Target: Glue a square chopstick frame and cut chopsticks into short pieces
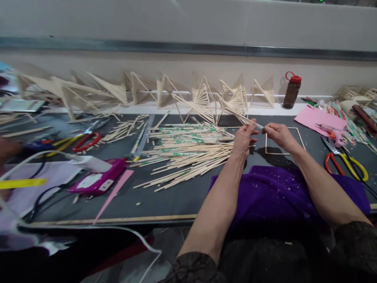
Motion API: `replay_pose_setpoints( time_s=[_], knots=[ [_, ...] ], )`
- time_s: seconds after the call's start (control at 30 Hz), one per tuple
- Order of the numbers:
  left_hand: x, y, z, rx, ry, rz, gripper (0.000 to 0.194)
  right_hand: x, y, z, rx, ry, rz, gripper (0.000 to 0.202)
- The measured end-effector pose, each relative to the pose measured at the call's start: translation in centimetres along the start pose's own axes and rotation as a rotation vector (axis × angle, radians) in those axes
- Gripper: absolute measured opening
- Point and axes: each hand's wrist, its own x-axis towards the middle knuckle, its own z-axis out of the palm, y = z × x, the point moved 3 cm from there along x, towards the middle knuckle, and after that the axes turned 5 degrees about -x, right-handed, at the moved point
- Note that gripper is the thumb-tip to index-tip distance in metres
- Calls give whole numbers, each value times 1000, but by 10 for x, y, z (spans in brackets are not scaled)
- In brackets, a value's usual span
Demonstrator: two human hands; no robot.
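My left hand point(245, 137) is closed on a thin piece with a green and white printed wrapper point(259, 126), near the right ends of a pile of wooden sticks point(188, 145). The other end of that piece meets my right hand point(277, 133), whose fingers are pinched on it. Below my right hand, a square frame of thin sticks point(301, 138) lies flat on the dark table point(173, 202). Some sticks in the pile carry green and white paper wrappers. A purple cloth point(273, 192) lies beneath my forearms.
Twisted stick structures point(200, 100) line the wall, with a brown bottle point(291, 92) to their right. Scissors point(334, 151), pink paper point(321, 120) and a glue gun point(337, 137) sit at right. At left are a magenta power box point(103, 182), cables and another person's blurred hand point(10, 149).
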Motion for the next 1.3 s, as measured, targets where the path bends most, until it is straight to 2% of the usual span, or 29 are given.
replay_pose_setpoints(
  time_s=[0.1, 0.17, 0.27, 0.37, 0.5, 0.57, 0.67, 0.73, 0.77, 0.83, 0.87, 0.93, 0.97, 1.0, 1.07, 1.13, 1.23, 1.3],
  knots=[
    [6, 15, -11, -139, 136, 80, 21, -1, -1, -1, -1, -37, 7, 29],
    [8, 21, -18, -199, 176, 112, 16, -1, -2, -1, -26, -69, 5, 29],
    [9, 22, -21, -223, 149, 79, 10, -3, -5, -3, -76, -106, 10, 27],
    [9, 19, -19, -213, 85, 3, 12, -5, -13, -7, -154, -108, 1, 28],
    [11, 25, -26, -313, 122, -27, 19, -14, -31, -20, -330, -77, -39, 26],
    [13, 31, -33, -376, 151, -27, 22, -28, -45, -32, -403, -72, -97, 25],
    [15, 38, -41, -437, 174, -12, 23, -65, -69, -59, -438, -67, -179, 27],
    [16, 40, -42, -456, 171, -17, 23, -98, -85, -74, -416, -134, -247, 29],
    [16, 40, -42, -460, 165, -20, 23, -115, -92, -77, -401, -209, -297, 28],
    [15, 40, -39, -460, 160, -20, 22, -150, -101, -70, -348, -416, -403, 24],
    [14, 40, -38, -455, 166, -15, 22, -166, -100, -60, -319, -559, -407, 23],
    [13, 39, -36, -439, 192, 0, 21, -197, -92, -32, -244, -836, -450, 21],
    [12, 39, -35, -427, 205, 8, 21, -209, -85, -17, -306, -928, -442, 20],
    [12, 39, -34, -414, 210, 13, 19, -217, -76, -3, -420, -955, -409, 17],
    [11, 37, -32, -383, 196, 23, 17, -227, -66, 18, -633, -916, -355, 10],
    [9, 34, -27, -342, 161, 25, 17, -231, -68, 26, -694, -905, -357, 5],
    [6, 29, -18, -248, 97, 16, 20, -224, -84, 19, -660, -926, -404, 5],
    [3, 26, -12, -188, 46, 10, 20, -211, -93, 9, -641, -883, -433, 12]
  ],
)
